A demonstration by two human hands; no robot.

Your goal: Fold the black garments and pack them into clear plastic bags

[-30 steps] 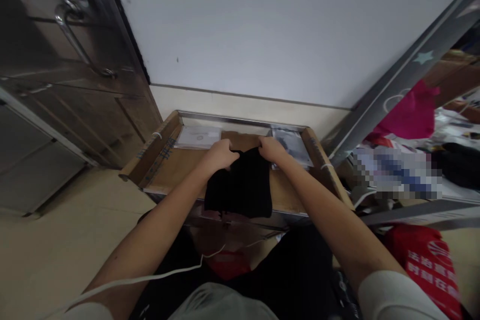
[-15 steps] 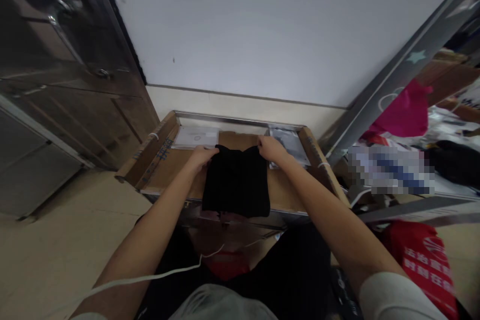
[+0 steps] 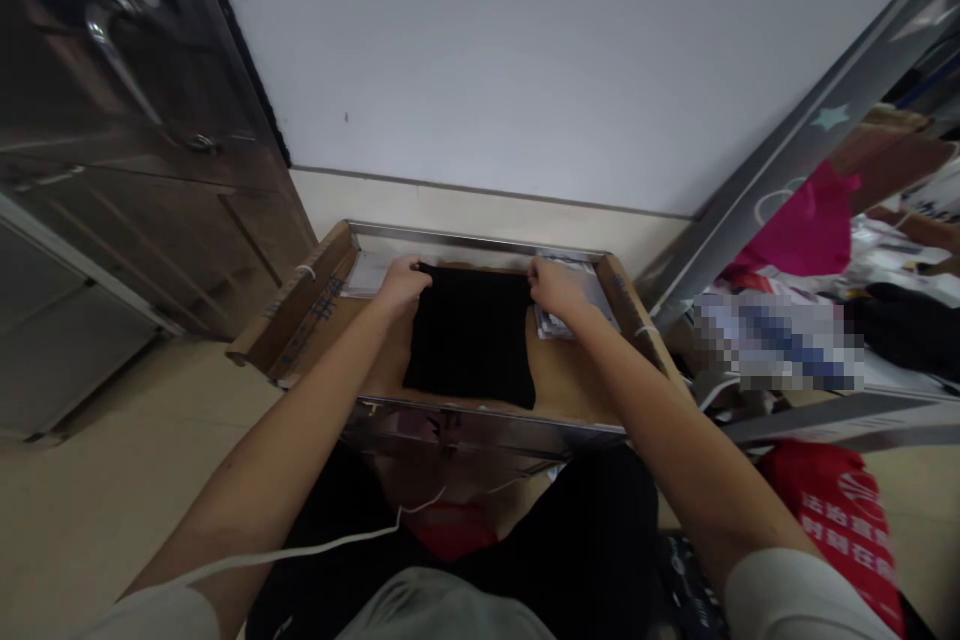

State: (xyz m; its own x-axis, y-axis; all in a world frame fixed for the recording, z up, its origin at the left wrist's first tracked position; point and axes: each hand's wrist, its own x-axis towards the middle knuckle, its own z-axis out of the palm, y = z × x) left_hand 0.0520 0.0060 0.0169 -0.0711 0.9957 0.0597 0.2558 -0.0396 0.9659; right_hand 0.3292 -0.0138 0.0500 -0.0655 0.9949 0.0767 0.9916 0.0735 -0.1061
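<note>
A piece of black cloth (image 3: 472, 335), roughly square and looking folded, lies on the brown cardboard surface (image 3: 574, 385) of a low table. My left hand (image 3: 405, 285) pinches its far left corner. At the far right corner, my right hand (image 3: 553, 288) grips the edge, with the fingertips partly hidden. Between both hands the far edge is drawn almost straight. Behind my left hand is a flat white packet (image 3: 364, 275), partly covered by the hand. Clear plastic packets (image 3: 592, 295) lie beside my right hand.
Cardboard side walls (image 3: 637, 320) rise at the table's left and right ends. A metal door (image 3: 142, 120) stands at left, a white wall behind. To the right are a cluttered shelf (image 3: 892, 400) and a red bag (image 3: 840, 520). A white cable (image 3: 315, 552) crosses my lap.
Both hands have moved away from me and slightly apart, drawing the black cloth farther onto the cardboard. Its sagging far edge is now nearly straight, and its near edge no longer overhangs the table.
</note>
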